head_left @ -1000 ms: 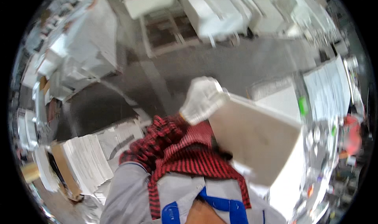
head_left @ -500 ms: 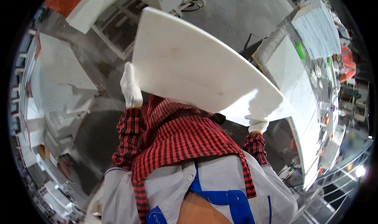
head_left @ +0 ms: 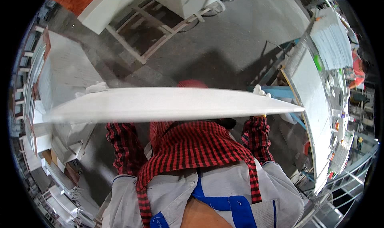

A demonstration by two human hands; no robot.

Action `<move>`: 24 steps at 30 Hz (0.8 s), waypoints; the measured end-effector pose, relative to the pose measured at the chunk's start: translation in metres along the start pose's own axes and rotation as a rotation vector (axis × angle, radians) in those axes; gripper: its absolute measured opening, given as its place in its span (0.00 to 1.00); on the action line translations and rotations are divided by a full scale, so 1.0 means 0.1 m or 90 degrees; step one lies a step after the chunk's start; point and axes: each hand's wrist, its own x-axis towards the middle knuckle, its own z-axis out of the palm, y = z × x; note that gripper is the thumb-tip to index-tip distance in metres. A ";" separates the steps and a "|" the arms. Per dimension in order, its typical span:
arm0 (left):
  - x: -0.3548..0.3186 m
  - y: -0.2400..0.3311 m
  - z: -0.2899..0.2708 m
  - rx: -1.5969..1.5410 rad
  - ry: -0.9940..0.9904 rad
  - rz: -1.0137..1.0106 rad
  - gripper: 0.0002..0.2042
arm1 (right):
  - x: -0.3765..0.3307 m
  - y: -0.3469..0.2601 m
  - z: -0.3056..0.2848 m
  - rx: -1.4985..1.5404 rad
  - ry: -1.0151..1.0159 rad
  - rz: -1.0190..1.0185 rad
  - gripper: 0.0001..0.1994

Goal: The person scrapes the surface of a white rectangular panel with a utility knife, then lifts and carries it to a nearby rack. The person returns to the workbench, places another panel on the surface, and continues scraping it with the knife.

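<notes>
While above grey concrete floor beside a worktop: white board edge-on, long axis left-right; left hand, right hand gloved, gripping its ends.

Workshop: stacked white panels, pallets.

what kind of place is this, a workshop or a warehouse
Most likely a workshop or small factory handling panels. Gloved hands, left and right, carry a large flat white board over a bare grey concrete floor, with stacked white sheets and a wooden frame rack around.
</notes>
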 end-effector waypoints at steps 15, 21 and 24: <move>0.62 -0.26 -0.45 0.001 0.151 0.040 0.28 | 2.13 0.47 1.72 0.853 -0.219 0.346 0.16; 0.76 -0.53 -0.32 -0.001 0.223 0.028 0.27 | 3.09 0.68 2.16 0.908 -0.254 0.465 0.17; 0.86 -0.57 -0.22 -0.005 0.256 0.033 0.27 | 3.44 0.81 2.31 0.850 -0.271 0.453 0.17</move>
